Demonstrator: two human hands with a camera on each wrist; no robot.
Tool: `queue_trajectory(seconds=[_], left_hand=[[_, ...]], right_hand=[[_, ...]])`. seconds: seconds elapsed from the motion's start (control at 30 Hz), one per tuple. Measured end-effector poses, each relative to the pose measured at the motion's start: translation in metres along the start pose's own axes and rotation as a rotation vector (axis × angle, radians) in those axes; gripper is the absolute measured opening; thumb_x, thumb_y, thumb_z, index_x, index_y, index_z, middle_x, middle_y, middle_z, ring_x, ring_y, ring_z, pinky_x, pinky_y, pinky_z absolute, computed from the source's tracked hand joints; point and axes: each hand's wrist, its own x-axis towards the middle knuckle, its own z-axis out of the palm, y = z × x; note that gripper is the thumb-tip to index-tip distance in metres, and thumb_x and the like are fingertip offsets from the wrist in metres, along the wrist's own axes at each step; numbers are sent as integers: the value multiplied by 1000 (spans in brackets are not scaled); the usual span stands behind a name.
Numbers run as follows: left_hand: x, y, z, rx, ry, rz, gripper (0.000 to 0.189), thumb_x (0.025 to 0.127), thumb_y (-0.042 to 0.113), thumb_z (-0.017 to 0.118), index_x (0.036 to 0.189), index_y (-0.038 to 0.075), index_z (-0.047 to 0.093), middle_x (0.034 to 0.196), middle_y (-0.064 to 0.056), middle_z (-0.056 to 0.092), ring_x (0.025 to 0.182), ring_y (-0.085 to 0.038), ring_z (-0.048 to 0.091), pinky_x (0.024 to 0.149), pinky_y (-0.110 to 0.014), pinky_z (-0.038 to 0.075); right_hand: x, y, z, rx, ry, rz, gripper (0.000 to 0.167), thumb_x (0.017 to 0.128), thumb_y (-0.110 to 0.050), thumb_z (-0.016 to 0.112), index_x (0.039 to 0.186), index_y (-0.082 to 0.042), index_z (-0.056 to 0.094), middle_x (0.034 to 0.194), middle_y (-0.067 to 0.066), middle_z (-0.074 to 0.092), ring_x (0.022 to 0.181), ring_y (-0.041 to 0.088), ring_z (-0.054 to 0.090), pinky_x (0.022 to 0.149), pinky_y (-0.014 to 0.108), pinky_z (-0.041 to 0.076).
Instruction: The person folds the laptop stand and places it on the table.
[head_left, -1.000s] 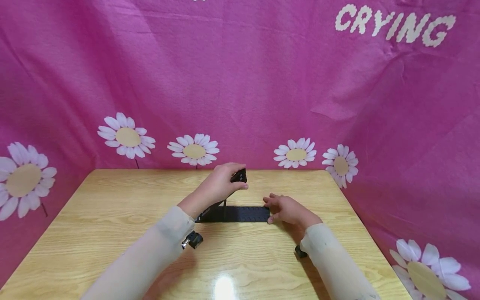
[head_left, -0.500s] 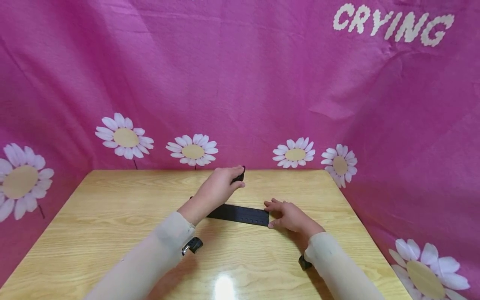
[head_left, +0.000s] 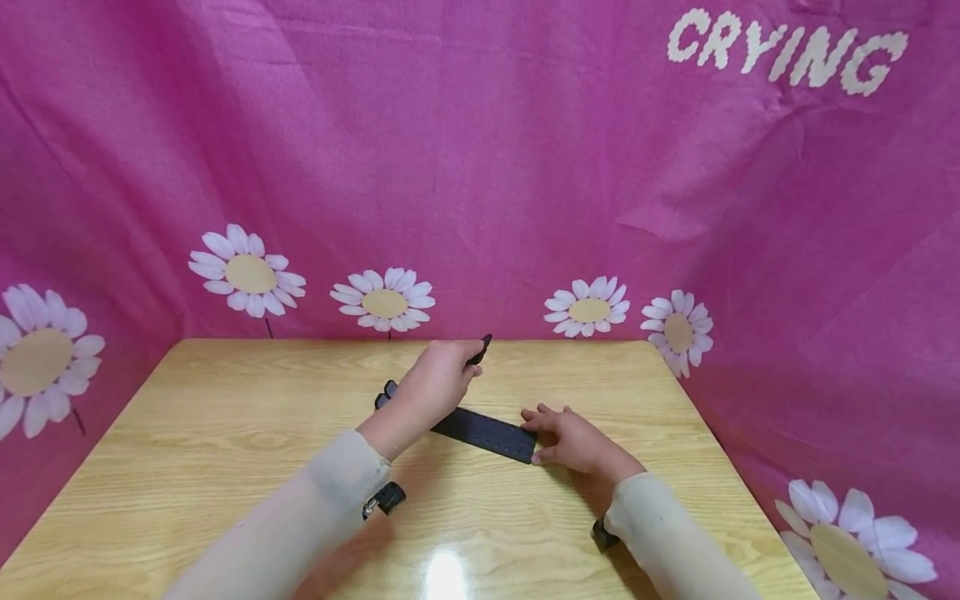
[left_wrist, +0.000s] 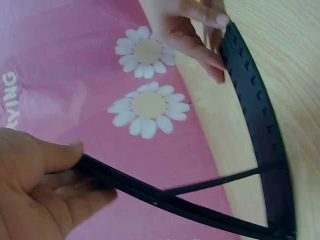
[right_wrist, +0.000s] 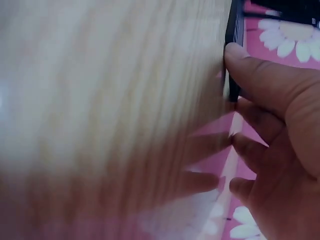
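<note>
A black folding stand (head_left: 480, 432) rests on the wooden table, its long base turned at a slant. In the left wrist view, the base (left_wrist: 252, 107) has rows of notches, and a raised panel (left_wrist: 135, 191) is hinged to one end. A thin strut (left_wrist: 215, 184) links panel and base. My left hand (head_left: 433, 382) grips the raised panel's free end between thumb and fingers, hiding part of the stand in the head view. At the base's right end, my right hand (head_left: 576, 440) pinches the edges, thumb on the near side and fingers on the far side.
The wooden table (head_left: 225, 467) reaches back to a pink cloth (head_left: 480, 167) printed with daisies, which also hangs at both sides. A dark strap device (head_left: 387, 498) sits on the left wrist and another (head_left: 603, 535) on the right.
The stand has turned on the table: its right end came nearer and its hinged end swung away, now showing left of my left wrist. Both hands kept their hold, and the raised panel turned too.
</note>
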Motion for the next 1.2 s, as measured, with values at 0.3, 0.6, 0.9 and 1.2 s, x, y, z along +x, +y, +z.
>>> queue_trajectory(seconds=[0.3, 0.6, 0.9, 1.2], left_hand=[[10, -20, 0, -119, 11, 60, 36, 96, 9, 71, 133, 11, 70, 117, -7, 75, 92, -14, 67, 79, -32, 58], [7, -24, 10, -158, 53, 48, 36, 96, 7, 71, 130, 18, 72, 111, -1, 77, 88, -13, 65, 77, -32, 58], [11, -35, 11, -263, 22, 70, 33, 97, 4, 68, 127, 17, 74, 106, 0, 76, 87, -13, 63, 74, -30, 53], [15, -44, 9, -341, 14, 146, 32, 95, 1, 70, 124, 11, 74, 115, -5, 76, 101, -15, 70, 84, -33, 59]], right_hand=[[-2, -4, -13, -114, -66, -80, 47, 93, -7, 73, 139, -7, 64, 156, 7, 50, 153, 35, 30, 125, 61, 13], [-8, -9, -4, -154, -82, -205, 36, 93, -1, 71, 128, -10, 71, 151, 9, 55, 151, 34, 35, 124, 61, 17], [-2, -13, -8, -126, -160, -187, 58, 90, 1, 75, 144, -14, 60, 157, 4, 48, 155, 31, 26, 126, 60, 12], [2, -16, -7, -115, -200, -155, 60, 90, -2, 75, 146, -14, 58, 159, 1, 46, 155, 29, 26, 126, 59, 14]])
